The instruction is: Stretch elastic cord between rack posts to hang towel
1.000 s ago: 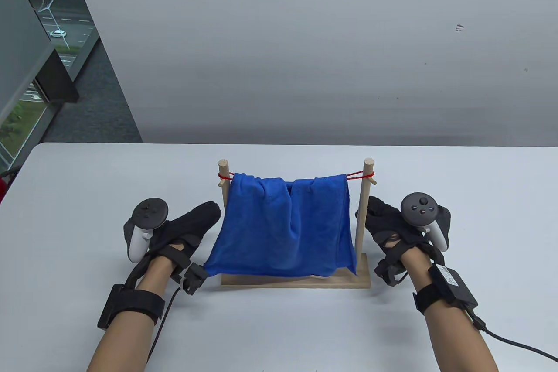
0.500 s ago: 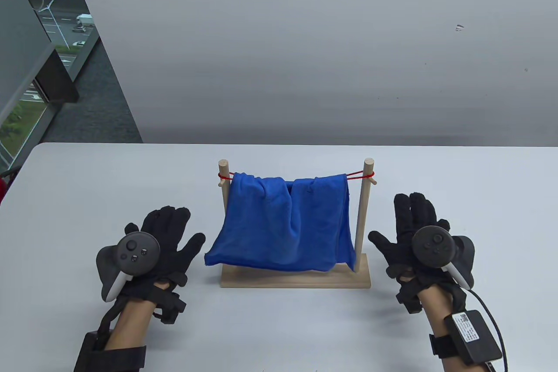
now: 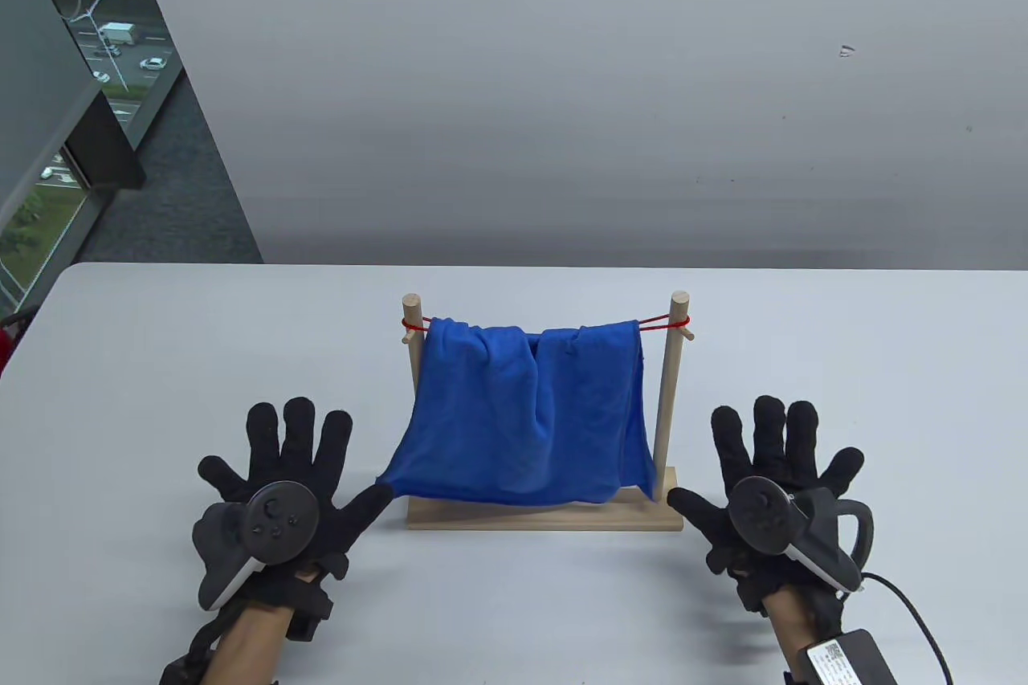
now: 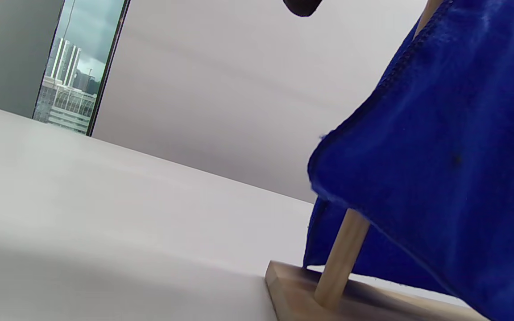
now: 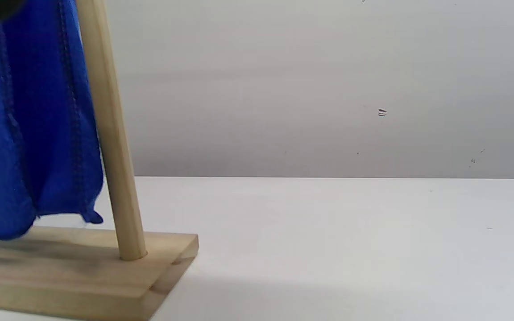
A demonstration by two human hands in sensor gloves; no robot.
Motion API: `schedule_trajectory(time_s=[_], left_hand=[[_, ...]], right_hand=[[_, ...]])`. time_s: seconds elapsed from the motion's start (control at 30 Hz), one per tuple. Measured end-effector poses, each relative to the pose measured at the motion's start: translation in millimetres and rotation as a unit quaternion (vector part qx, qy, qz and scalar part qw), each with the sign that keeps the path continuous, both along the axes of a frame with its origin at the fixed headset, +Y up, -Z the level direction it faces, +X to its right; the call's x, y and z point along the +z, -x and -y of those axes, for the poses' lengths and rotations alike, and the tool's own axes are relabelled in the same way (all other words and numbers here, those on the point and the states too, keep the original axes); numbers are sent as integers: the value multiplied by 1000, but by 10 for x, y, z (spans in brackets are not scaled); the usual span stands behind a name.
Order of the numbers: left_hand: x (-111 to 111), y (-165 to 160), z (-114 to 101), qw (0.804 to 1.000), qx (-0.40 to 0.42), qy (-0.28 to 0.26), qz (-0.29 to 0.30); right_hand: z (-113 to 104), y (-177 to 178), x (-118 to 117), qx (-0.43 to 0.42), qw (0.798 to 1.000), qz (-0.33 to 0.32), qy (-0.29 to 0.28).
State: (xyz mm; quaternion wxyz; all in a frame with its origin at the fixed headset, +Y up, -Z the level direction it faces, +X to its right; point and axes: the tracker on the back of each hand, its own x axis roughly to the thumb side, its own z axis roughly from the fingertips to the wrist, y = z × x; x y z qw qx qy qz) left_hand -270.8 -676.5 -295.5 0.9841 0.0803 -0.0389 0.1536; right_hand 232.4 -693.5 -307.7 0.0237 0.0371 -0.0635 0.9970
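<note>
A wooden rack [image 3: 544,518] stands mid-table with a left post [image 3: 413,332] and a right post [image 3: 671,380]. A red elastic cord [image 3: 660,324] runs between the post tops. A blue towel [image 3: 526,416] hangs over the cord. My left hand [image 3: 293,468] lies flat on the table left of the rack, fingers spread, thumb tip close to the towel's corner. My right hand [image 3: 775,464] lies flat right of the rack, fingers spread, holding nothing. The left wrist view shows the towel [image 4: 444,169] and a post [image 4: 341,258]. The right wrist view shows the right post [image 5: 109,133] and base [image 5: 105,272].
The white table [image 3: 514,605] ends at a grey wall behind. A window [image 3: 72,75] is at the far left. A black cable [image 3: 923,621] trails from my right wrist at the bottom right.
Both hands have drawn back from the rack toward the table's front edge, turned palm down and spread their fingers. The towel and cord have stayed in place.
</note>
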Motion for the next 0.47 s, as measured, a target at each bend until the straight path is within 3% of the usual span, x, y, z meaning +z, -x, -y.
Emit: schedule_trajectory(time_s=[0.47], left_hand=[[-2, 44, 161, 999, 17, 37, -9]], right_hand=[[150, -39, -48, 22, 998, 33, 44]])
